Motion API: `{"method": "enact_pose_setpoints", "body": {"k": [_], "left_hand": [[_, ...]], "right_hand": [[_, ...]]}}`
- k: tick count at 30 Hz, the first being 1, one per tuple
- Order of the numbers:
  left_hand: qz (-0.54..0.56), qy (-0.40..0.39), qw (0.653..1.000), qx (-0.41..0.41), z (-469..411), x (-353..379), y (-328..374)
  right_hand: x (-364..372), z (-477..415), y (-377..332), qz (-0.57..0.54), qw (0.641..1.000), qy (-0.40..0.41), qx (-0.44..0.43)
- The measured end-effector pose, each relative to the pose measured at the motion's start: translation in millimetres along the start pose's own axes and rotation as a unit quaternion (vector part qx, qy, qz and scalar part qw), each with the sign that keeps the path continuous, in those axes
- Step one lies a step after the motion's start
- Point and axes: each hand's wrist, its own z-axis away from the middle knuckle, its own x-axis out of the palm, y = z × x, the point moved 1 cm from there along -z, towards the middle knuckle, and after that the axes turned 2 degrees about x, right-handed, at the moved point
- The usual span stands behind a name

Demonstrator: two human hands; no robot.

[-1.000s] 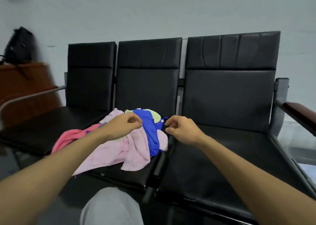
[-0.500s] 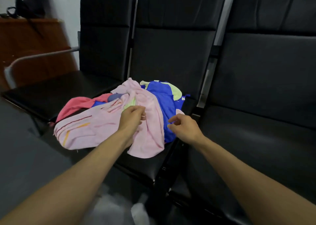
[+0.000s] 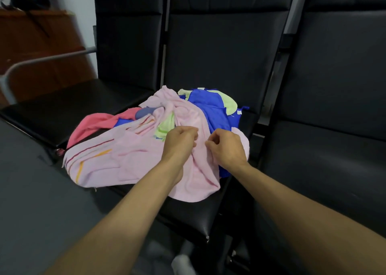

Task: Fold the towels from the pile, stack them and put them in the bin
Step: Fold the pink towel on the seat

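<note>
On the middle seat (image 3: 188, 216), toward its front edge: pink towel (image 3: 125, 160) atop the pile (image 3: 167, 116), long axis running left, striped end spilling past the seat's front-left corner. Pinched at a raised fold near its right end by left hand (image 3: 181, 141) and right hand (image 3: 226, 147) — fingers curled, grips side by side, neither nearer. Beneath and behind — blue towel (image 3: 215, 112), green towel (image 3: 229, 103), coral towel (image 3: 92, 122), tangled in, likely to drag on lifting; no bin visible.
</note>
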Motion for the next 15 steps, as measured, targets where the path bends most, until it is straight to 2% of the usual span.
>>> {"method": "enact_pose_setpoints", "body": {"k": [2,4,6,9,12,15], "left_hand": [[-0.012,0.008,1.000,-0.004,-1,-6,0],[-0.016,0.024,1.000,-0.008,-3,-11,1],[-0.001,0.041,0.999,-0.021,-3,-12,2],[0.014,0.051,0.998,-0.038,1,-9,2],[0.086,0.053,0.993,-0.061,6,-8,6],[0.197,0.017,0.977,-0.075,11,-7,14]], "right_hand": [[-8,-2,-5,0.001,1.000,0.013,-0.005],[-19,-1,-11,-0.119,0.993,0.011,0.026],[-30,3,-17,-0.292,0.954,-0.002,0.073],[-46,11,-23,-0.447,0.889,-0.015,0.099],[-68,24,-26,-0.534,0.838,-0.091,0.067],[-94,39,-25,-0.557,0.812,-0.172,0.032]]}}
